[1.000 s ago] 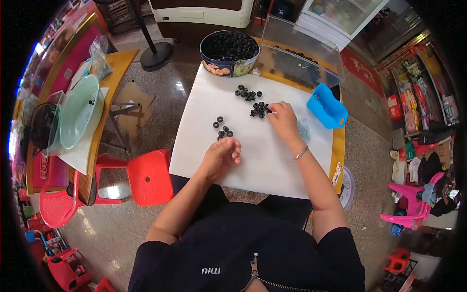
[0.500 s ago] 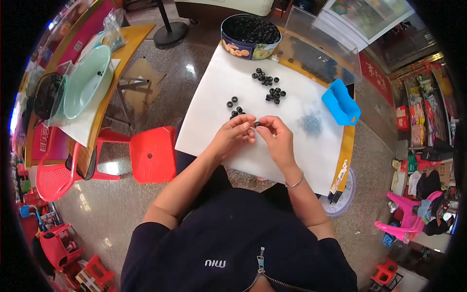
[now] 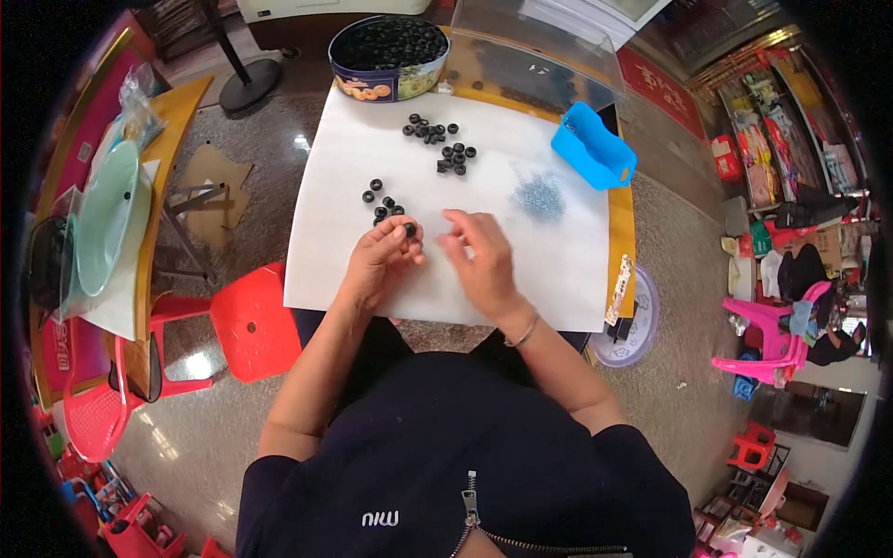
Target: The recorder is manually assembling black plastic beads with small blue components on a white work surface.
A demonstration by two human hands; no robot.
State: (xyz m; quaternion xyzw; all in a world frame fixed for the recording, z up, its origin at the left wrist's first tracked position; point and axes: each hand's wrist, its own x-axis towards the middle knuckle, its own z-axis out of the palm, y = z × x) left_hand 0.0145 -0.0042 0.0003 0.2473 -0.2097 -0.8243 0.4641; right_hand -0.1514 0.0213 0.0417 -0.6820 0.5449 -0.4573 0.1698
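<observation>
My left hand (image 3: 379, 260) pinches a small black ring-shaped piece (image 3: 409, 229) between thumb and fingertips, just above the white sheet on the table. A short way to its right, my right hand (image 3: 481, 263) has its thumb and forefinger apart, and nothing shows between them. Loose black rings (image 3: 375, 195) lie just beyond my left hand. Farther back are two more clusters of black rings (image 3: 430, 129). To the right is a spread patch of tiny blue-grey bits (image 3: 539, 197), too small to make out singly.
An oval tin (image 3: 391, 86) heaped with black rings stands at the table's far left. A blue scoop-shaped container (image 3: 593, 147) sits at the right edge. Red stools (image 3: 256, 321) and a side table with a green basin (image 3: 116, 219) are to the left.
My hands have come apart: the right has drawn away from the left, which keeps the black ring. The whole view has shifted, so the table appears farther left.
</observation>
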